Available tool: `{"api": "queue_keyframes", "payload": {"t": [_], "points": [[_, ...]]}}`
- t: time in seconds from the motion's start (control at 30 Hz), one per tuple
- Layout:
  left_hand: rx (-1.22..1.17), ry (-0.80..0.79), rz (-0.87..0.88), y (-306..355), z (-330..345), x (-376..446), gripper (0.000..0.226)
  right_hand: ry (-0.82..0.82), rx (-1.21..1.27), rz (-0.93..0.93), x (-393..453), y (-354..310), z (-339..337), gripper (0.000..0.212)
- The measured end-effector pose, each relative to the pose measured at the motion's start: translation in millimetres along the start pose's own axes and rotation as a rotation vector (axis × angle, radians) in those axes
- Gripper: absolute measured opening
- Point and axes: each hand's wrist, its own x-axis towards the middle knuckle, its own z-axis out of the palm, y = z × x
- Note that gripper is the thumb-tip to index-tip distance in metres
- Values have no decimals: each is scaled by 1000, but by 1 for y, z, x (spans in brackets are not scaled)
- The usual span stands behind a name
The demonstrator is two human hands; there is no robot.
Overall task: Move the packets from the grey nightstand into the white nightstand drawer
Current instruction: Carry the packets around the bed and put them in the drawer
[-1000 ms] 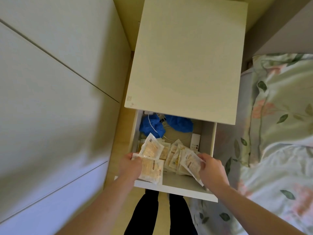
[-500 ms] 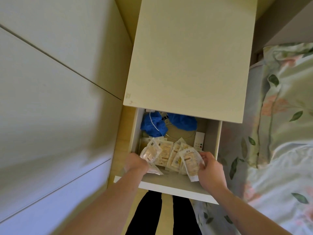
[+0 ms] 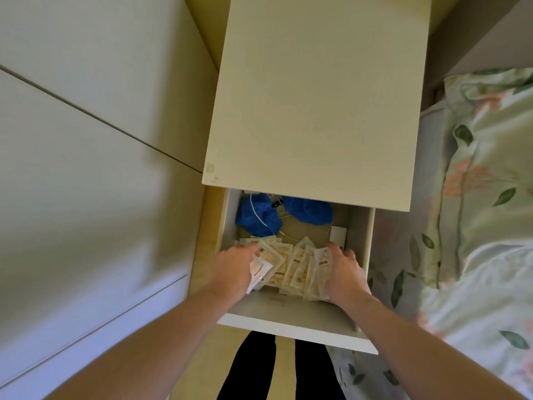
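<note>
The white nightstand (image 3: 317, 96) has its drawer (image 3: 288, 327) pulled out towards me. A loose pile of clear packets with beige contents (image 3: 297, 267) lies in the front half of the drawer. My left hand (image 3: 233, 269) is down inside the drawer at the pile's left side, its fingers closed over a couple of packets (image 3: 259, 272). At the pile's right side, my right hand (image 3: 344, 272) holds several packets (image 3: 318, 269) on edge against the pile. The grey nightstand is out of view.
Blue cloth (image 3: 259, 217), a thin white cable (image 3: 256, 212) and a small white box (image 3: 338, 235) fill the back of the drawer. White wardrobe doors (image 3: 86, 168) stand close on the left. A bed with floral bedding (image 3: 476, 197) lies on the right. My legs (image 3: 251, 368) stand below the drawer front.
Both hands have gone down and forward into the drawer, taking their packets from above the front edge onto the pile. The camera has moved closer.
</note>
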Motion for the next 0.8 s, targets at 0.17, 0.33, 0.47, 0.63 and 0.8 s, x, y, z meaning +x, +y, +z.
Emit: {"api": "queue_keyframes", "payload": {"t": [0.17, 0.33, 0.47, 0.63, 0.8], "points": [[359, -99, 321, 8, 3, 36, 38, -37, 3, 57, 9, 8, 5, 79], [473, -205, 325, 9, 30, 58, 41, -68, -60, 21, 11, 17, 22, 83], [467, -154, 314, -1, 53, 53, 89, -113, -79, 64, 6, 16, 36, 94], [361, -202, 276, -6, 63, 26, 100, -178, -142, -58, -5, 21, 50, 108], [249, -350, 204, -10, 76, 16, 102, -357, -159, -55, -7, 28, 49, 94]]}}
